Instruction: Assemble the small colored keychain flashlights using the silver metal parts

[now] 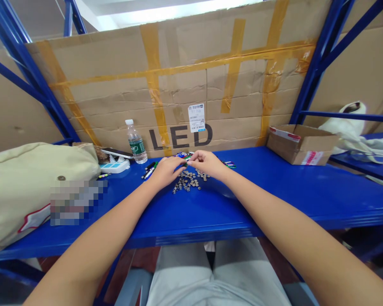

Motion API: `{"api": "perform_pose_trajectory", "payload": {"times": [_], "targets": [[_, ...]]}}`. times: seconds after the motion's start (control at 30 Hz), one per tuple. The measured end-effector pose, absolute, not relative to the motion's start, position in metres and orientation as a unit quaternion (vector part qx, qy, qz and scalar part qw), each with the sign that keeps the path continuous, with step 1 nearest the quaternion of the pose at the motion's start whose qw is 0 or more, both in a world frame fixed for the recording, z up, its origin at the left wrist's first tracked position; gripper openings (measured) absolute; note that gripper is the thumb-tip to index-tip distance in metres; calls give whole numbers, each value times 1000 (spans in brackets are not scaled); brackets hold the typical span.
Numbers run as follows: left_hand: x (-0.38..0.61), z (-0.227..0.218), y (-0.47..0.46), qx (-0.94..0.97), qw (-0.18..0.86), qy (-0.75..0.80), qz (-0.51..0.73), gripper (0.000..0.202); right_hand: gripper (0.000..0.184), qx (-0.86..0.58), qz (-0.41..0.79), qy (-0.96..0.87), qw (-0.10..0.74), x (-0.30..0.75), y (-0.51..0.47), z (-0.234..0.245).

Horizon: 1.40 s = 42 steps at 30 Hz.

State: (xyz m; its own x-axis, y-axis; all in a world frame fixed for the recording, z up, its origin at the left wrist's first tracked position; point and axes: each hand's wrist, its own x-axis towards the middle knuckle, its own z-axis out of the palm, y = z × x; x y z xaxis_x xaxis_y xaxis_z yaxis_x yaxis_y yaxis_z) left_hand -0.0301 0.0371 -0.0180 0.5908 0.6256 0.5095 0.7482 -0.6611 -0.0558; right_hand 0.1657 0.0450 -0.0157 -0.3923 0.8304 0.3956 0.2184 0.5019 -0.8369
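Both my hands meet over a pile of several small round metal pieces [190,182] on the blue shelf [274,199]. My left hand [167,171] has its fingers curled and pinched toward the right hand; what it holds is too small to name. My right hand [206,163] is also pinched, fingertips touching a small dark item between the two hands. Behind the hands lie several small colourful items [185,155], some green and blue.
A water bottle [135,142], a phone [116,152] on a white power strip [115,165] and pens [150,170] lie at the left. A beige bag [35,182] fills the far left. An open cardboard box [301,144] stands right. A taped cardboard sheet [191,85] backs the shelf.
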Motion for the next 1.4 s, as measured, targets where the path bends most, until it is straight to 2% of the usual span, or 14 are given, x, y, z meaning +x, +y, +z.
{"api": "perform_pose_trajectory", "payload": {"times": [0.13, 0.3, 0.37, 0.47, 0.53, 0.67, 0.77, 0.93, 1.23, 1.3, 1.4], "targets": [[-30, -21, 39, -881, 138, -385, -238, 23, 17, -380, 362, -732, 435, 165, 47, -17], [-31, -22, 41, -880, 141, -377, -252, 22, 8, -361, 375, -742, 423, 165, 45, -15], [-31, -20, 40, -879, 138, -374, -262, 21, 9, -354, 334, -761, 429, 168, 44, -12], [-32, -19, 41, -875, 135, -374, -275, 21, 14, -366, 205, -806, 417, 178, 46, -8], [-33, -19, 42, -873, 135, -378, -279, 21, 14, -396, 133, -839, 349, 188, 50, -7], [-35, -21, 45, -877, 120, -386, -258, 20, 11, -459, 106, -874, 118, 207, 61, -10], [-35, -22, 46, -881, 115, -391, -240, 21, 19, -464, 130, -875, 51, 211, 65, -14], [-34, -21, 46, -882, 118, -391, -234, 21, 14, -423, 120, -895, 77, 205, 66, -18], [-34, -23, 46, -884, 123, -395, -216, 24, 11, -380, 137, -912, 67, 200, 65, -19], [-35, -23, 47, -887, 122, -390, -214, 24, 12, -376, 149, -907, 117, 198, 60, -14], [-35, -24, 47, -892, 113, -381, -213, 24, 19, -361, 162, -882, 255, 194, 53, -8]]}}
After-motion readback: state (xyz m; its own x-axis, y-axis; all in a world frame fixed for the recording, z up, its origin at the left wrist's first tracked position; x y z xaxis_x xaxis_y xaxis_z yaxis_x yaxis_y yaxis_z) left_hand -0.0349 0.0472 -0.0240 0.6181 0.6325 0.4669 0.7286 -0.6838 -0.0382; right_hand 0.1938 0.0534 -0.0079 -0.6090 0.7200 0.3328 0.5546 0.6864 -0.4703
